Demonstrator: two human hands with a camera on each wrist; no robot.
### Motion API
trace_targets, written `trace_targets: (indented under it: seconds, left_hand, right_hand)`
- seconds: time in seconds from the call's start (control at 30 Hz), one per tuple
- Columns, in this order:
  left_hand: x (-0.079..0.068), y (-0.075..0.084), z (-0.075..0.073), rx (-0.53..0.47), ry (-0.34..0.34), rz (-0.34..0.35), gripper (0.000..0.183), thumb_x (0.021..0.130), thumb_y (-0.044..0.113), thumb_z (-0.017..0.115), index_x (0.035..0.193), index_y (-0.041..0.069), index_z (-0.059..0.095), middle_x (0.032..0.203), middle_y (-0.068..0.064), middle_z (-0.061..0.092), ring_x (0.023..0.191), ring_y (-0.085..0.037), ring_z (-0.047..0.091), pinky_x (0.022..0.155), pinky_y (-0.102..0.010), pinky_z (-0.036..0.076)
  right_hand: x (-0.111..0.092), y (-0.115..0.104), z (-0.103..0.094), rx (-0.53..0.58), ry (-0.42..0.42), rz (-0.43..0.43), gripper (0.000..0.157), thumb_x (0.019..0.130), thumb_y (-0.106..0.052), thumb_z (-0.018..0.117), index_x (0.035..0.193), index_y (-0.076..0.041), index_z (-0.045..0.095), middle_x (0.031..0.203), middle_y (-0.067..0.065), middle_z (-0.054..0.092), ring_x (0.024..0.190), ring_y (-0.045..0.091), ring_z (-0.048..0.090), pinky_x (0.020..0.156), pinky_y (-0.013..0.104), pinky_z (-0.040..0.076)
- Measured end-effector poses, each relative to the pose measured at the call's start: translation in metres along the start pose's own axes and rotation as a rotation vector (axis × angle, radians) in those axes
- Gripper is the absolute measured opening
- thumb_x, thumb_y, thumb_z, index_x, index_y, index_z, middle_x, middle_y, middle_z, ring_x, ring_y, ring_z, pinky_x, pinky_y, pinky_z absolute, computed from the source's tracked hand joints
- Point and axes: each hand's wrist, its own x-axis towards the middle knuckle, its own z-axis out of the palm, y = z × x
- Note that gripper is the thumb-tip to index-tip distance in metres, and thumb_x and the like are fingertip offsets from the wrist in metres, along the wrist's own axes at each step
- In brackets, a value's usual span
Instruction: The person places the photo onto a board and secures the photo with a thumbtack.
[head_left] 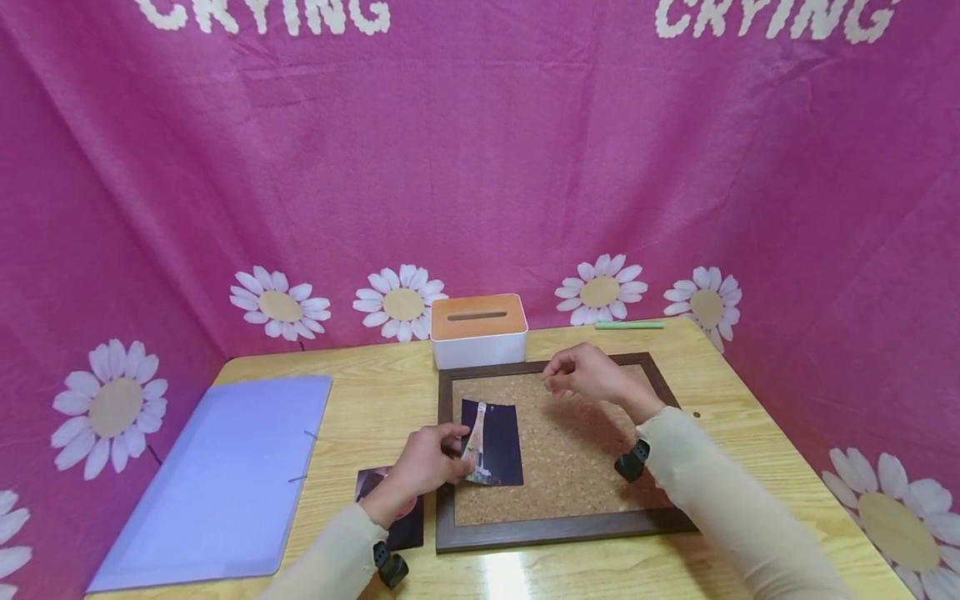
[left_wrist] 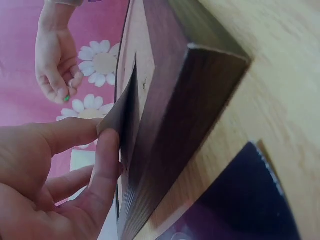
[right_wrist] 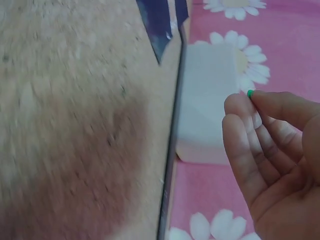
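A framed cork board (head_left: 555, 467) lies on the wooden table. My left hand (head_left: 429, 458) pinches the left edge of a photo (head_left: 504, 442) of a lit tower against a dark sky, over the board's left part. In the left wrist view, the photo's held edge is bent up from the cork. My right hand (head_left: 588, 372) hovers above the upper middle of the board, right of the photo. Between its thumb and fingertips it pinches a small green push pin (right_wrist: 250, 93), of which only the green end shows.
A second dark photo (head_left: 408, 529) lies under my left forearm, left of the frame. Farther left is a lilac folder (head_left: 225, 475). A white tissue box (head_left: 480, 350) with an orange top stands behind the board. At the back right lies a green pen (head_left: 630, 325).
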Motion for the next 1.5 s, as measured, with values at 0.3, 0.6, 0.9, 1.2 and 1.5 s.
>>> trace_targets:
  seconds: [0.3, 0.6, 0.9, 1.2, 1.5]
  left_hand:
    - [0.003, -0.001, 0.006, 0.086, 0.021, 0.003, 0.058, 0.080, 0.005, 0.081, 0.133, 0.000, 0.060, 0.095, -0.010, 0.062, 0.058, -0.010, 0.064, 0.055, -0.026, 0.056]
    - [0.003, 0.001, 0.006, 0.176, 0.017, 0.040, 0.056, 0.080, 0.008, 0.082, 0.131, -0.002, 0.061, 0.096, -0.011, 0.064, 0.057, -0.009, 0.064, 0.052, -0.025, 0.053]
    - [0.004, 0.001, 0.006, 0.196, 0.006, 0.041, 0.056, 0.080, 0.009, 0.083, 0.130, -0.002, 0.062, 0.096, -0.011, 0.063, 0.057, -0.009, 0.063, 0.052, -0.025, 0.052]
    - [0.004, 0.001, 0.005, 0.222, 0.009, 0.050, 0.056, 0.078, 0.011, 0.084, 0.129, -0.002, 0.063, 0.096, -0.010, 0.063, 0.056, -0.008, 0.063, 0.054, -0.024, 0.051]
    - [0.003, 0.004, 0.006, 0.256, 0.003, 0.049, 0.056, 0.079, 0.012, 0.084, 0.130, -0.001, 0.063, 0.097, -0.009, 0.062, 0.056, -0.008, 0.063, 0.056, -0.024, 0.050]
  right_hand:
    - [0.016, -0.003, 0.032, 0.056, -0.067, 0.048, 0.009, 0.093, -0.002, 0.064, 0.094, 0.001, 0.072, 0.076, 0.006, 0.071, 0.067, 0.013, 0.065, 0.064, 0.032, 0.057]
    - [0.033, -0.007, 0.061, 0.037, -0.101, 0.111, 0.010, 0.093, -0.003, 0.064, 0.092, -0.003, 0.074, 0.081, 0.007, 0.073, 0.069, 0.013, 0.069, 0.065, 0.031, 0.060]
    - [0.045, -0.005, 0.073, 0.005, -0.166, 0.103, 0.013, 0.095, -0.009, 0.063, 0.090, -0.008, 0.074, 0.073, 0.003, 0.068, 0.063, 0.012, 0.063, 0.057, 0.028, 0.056]
    - [0.052, -0.005, 0.081, -0.081, -0.125, 0.118, 0.010, 0.094, -0.013, 0.068, 0.089, -0.011, 0.076, 0.077, -0.003, 0.066, 0.058, 0.009, 0.055, 0.057, 0.022, 0.044]
    - [0.053, -0.008, 0.084, -0.086, -0.101, 0.176, 0.009, 0.093, -0.016, 0.069, 0.087, -0.013, 0.076, 0.077, -0.003, 0.064, 0.056, 0.009, 0.052, 0.055, 0.022, 0.042]
